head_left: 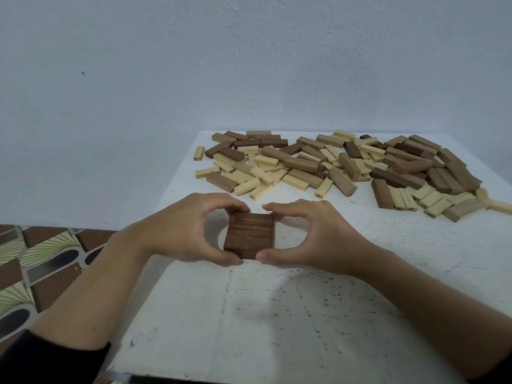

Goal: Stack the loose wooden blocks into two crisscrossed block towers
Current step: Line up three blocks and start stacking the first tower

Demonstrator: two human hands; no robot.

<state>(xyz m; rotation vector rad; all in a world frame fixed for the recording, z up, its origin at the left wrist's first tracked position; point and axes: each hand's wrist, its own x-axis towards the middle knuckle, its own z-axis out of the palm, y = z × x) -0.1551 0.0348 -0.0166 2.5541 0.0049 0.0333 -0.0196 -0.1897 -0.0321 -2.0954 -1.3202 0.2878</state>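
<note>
Slippage is the main risk: the dark layer, a square of brown blocks side by side on the table, is squeezed at both sides, and uneven pressure could skew one block, leaving a crooked base for every crosswise course above. Left hand and right hand each curl round the dark layer, thumbs at its near edge, fingertips at its far edge. Beyond the dark layer sprawl the loose blocks, pale and brown overlapping, so pulling one may shift others. Left of the dark layer the table ends above a patterned floor.
</note>
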